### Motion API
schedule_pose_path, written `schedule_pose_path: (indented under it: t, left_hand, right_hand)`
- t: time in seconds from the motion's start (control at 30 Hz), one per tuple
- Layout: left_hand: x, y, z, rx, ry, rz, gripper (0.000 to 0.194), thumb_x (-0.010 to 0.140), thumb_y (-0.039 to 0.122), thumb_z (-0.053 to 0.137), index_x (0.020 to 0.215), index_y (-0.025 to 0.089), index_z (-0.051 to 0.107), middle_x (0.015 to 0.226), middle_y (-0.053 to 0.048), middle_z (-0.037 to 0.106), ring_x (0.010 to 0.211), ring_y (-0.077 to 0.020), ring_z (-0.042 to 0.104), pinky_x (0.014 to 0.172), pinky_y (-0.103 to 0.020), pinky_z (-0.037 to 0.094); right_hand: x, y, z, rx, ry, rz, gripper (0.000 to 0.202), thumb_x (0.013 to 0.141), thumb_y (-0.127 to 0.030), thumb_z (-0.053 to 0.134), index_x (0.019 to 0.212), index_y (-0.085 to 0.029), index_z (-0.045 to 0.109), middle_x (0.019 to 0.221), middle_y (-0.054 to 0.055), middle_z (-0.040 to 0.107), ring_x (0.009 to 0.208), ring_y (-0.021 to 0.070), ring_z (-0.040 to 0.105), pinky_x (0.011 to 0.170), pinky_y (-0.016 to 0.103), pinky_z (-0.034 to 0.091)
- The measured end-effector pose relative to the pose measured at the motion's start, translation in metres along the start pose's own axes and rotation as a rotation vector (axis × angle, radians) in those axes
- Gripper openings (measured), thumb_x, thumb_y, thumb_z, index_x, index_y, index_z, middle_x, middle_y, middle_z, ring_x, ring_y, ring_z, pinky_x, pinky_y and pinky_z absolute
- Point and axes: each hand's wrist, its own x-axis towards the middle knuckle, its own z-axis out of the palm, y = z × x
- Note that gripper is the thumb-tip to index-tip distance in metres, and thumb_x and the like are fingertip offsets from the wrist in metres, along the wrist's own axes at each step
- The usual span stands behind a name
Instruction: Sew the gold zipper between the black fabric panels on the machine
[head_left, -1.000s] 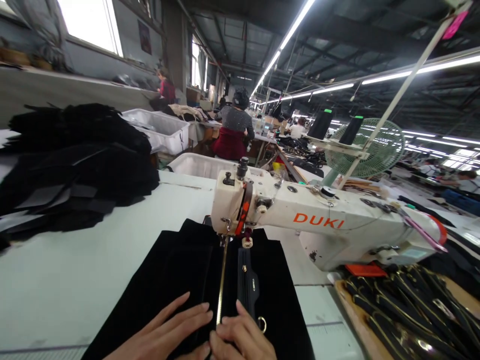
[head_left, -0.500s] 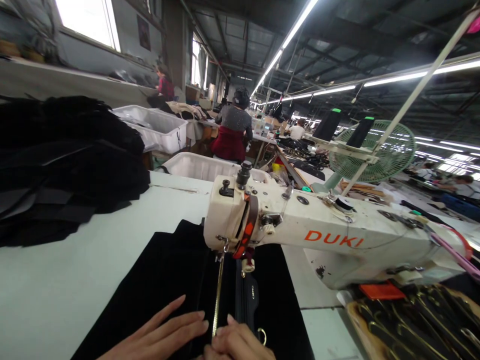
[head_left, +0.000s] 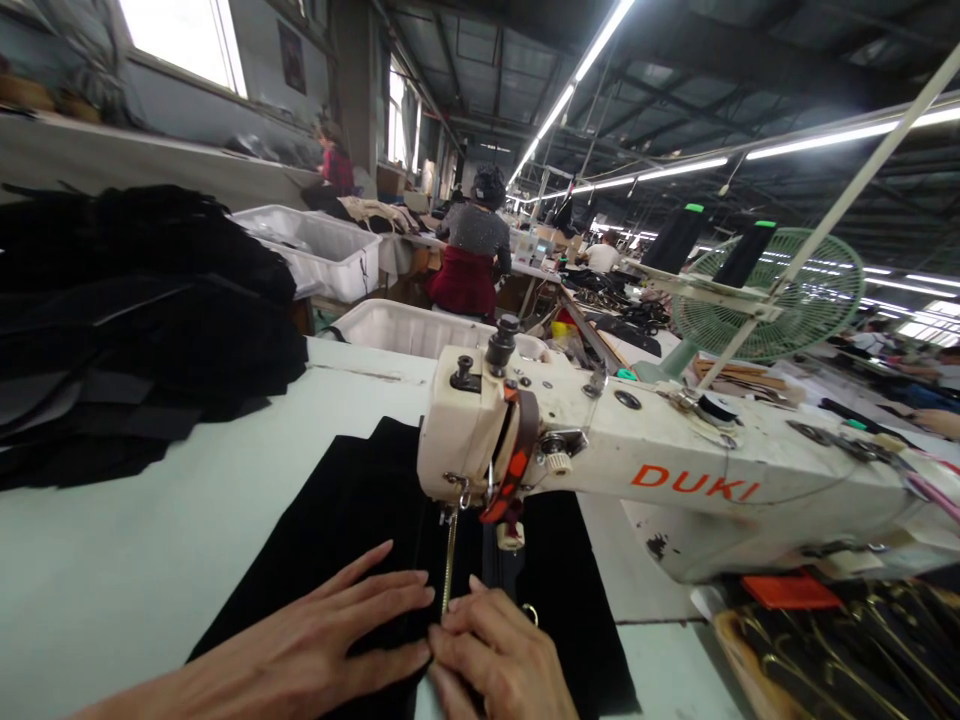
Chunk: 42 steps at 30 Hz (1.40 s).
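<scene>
The left hand [head_left: 337, 625] lay palm down on black cloth [head_left: 585, 590], its fingers spread and gripping nothing. Close beside it, the right hand [head_left: 506, 650] curled its fingers at the near end of a gold strip [head_left: 450, 560]; whether they pinched it could not be told. A gold ring [head_left: 531, 613] showed just to the right of that hand.

The cloth lay flat on a pale worktop [head_left: 90, 570], its far part beneath the head of a white sewing machine [head_left: 622, 430] lettered "DUKI" in orange. The strip ran along the cloth toward the underside of that head. At right, a tray [head_left: 731, 640] held gold-edged black pieces [head_left: 885, 630] near an orange block [head_left: 791, 590]; at left rose a dark heap [head_left: 142, 320].

Beyond the machine stood a white bin [head_left: 397, 325], two black spools [head_left: 675, 240] with green tops and a green fan [head_left: 817, 290]. Farther back, a co-worker [head_left: 465, 250] in grey and maroon faced away.
</scene>
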Motion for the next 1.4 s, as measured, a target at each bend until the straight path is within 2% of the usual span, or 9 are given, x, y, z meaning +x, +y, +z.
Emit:
schedule_pose_path:
  t: [0.1, 0.33, 0.53, 0.63, 0.83, 1.0, 1.17, 1.3, 1.4]
  left_hand:
    - [0.011, -0.009, -0.011, 0.012, -0.130, 0.113, 0.064, 0.093, 0.040, 0.068, 0.150, 0.039, 0.038, 0.156, 0.002, 0.036, 0.139, -0.0263, 0.043, 0.115, -0.044, 0.038]
    - [0.027, -0.019, -0.024, 0.049, -0.088, 0.138, 0.063, 0.093, 0.037, 0.069, 0.149, 0.037, 0.040, 0.154, 0.000, 0.039, 0.137, -0.0248, 0.045, 0.109, -0.041, 0.042]
    - [0.050, -0.023, -0.041, -0.105, -0.282, 0.016, 0.055, 0.093, 0.032, 0.069, 0.145, 0.032, 0.050, 0.151, -0.008, 0.043, 0.138, -0.0325, 0.040, 0.112, -0.051, 0.031]
    - [0.059, -0.026, -0.046, -0.108, -0.321, -0.006, 0.055, 0.092, 0.031, 0.069, 0.144, 0.030, 0.051, 0.151, -0.010, 0.043, 0.138, -0.0338, 0.040, 0.113, -0.054, 0.028]
    - [0.065, -0.040, -0.037, -0.043, -0.235, 0.072, 0.054, 0.091, 0.028, 0.070, 0.143, 0.026, 0.053, 0.147, -0.012, 0.050, 0.137, -0.0320, 0.044, 0.116, -0.053, 0.028]
    - [0.062, -0.056, -0.022, -0.004, -0.183, 0.139, 0.062, 0.094, 0.028, 0.068, 0.150, 0.028, 0.043, 0.156, -0.012, 0.037, 0.141, -0.0344, 0.038, 0.116, -0.058, 0.025]
    - [0.060, -0.061, -0.017, -0.013, -0.183, 0.172, 0.059, 0.098, 0.031, 0.062, 0.152, 0.029, 0.039, 0.159, -0.011, 0.032, 0.145, -0.0338, 0.031, 0.119, -0.057, 0.023]
    - [0.061, -0.061, -0.016, -0.008, -0.192, 0.172, 0.056, 0.099, 0.034, 0.061, 0.151, 0.027, 0.042, 0.158, -0.012, 0.034, 0.145, -0.0347, 0.032, 0.118, -0.057, 0.023]
    - [0.062, -0.062, -0.014, -0.006, -0.208, 0.163, 0.054, 0.100, 0.035, 0.059, 0.151, 0.027, 0.042, 0.156, -0.013, 0.037, 0.144, -0.0345, 0.034, 0.118, -0.059, 0.023]
  right_hand:
    - [0.004, 0.004, 0.002, 0.005, -0.044, 0.027, 0.013, 0.091, -0.016, 0.057, 0.088, -0.022, 0.067, 0.077, 0.000, 0.068, 0.072, 0.0127, 0.068, 0.096, 0.025, 0.057]
    - [0.008, 0.016, 0.003, 0.012, -0.127, 0.099, 0.015, 0.083, -0.010, 0.060, 0.086, -0.023, 0.068, 0.086, 0.001, 0.069, 0.082, 0.0144, 0.069, 0.098, 0.026, 0.055]
    - [0.016, 0.025, 0.005, 0.018, -0.204, 0.219, 0.025, 0.076, -0.004, 0.069, 0.089, -0.025, 0.071, 0.094, -0.001, 0.072, 0.089, 0.0156, 0.070, 0.085, 0.022, 0.057]
    - [0.021, 0.030, 0.007, -0.004, -0.194, 0.222, 0.027, 0.073, -0.003, 0.071, 0.089, -0.025, 0.073, 0.096, -0.001, 0.073, 0.087, 0.0175, 0.071, 0.079, 0.024, 0.058]
    - [0.022, 0.038, 0.010, -0.078, -0.174, 0.233, 0.030, 0.077, -0.006, 0.070, 0.100, -0.026, 0.072, 0.102, 0.001, 0.074, 0.092, 0.0223, 0.071, 0.081, 0.031, 0.060]
    - [0.022, 0.042, 0.004, -0.236, -0.148, 0.343, 0.035, 0.074, -0.013, 0.074, 0.108, -0.023, 0.069, 0.112, 0.009, 0.071, 0.103, 0.0310, 0.067, 0.088, 0.045, 0.059]
    - [0.023, 0.046, 0.014, -0.365, -0.124, 0.360, 0.030, 0.072, -0.016, 0.073, 0.102, -0.019, 0.070, 0.109, 0.014, 0.069, 0.104, 0.0358, 0.064, 0.087, 0.053, 0.056]
    - [0.029, 0.043, 0.017, -0.509, -0.229, 0.329, 0.027, 0.075, -0.019, 0.069, 0.101, -0.011, 0.071, 0.107, 0.020, 0.069, 0.099, 0.0374, 0.064, 0.085, 0.053, 0.056]
    - [0.035, 0.039, 0.011, -0.515, -0.298, 0.324, 0.018, 0.079, -0.019, 0.066, 0.096, -0.014, 0.072, 0.101, 0.018, 0.070, 0.095, 0.0358, 0.064, 0.082, 0.052, 0.056]
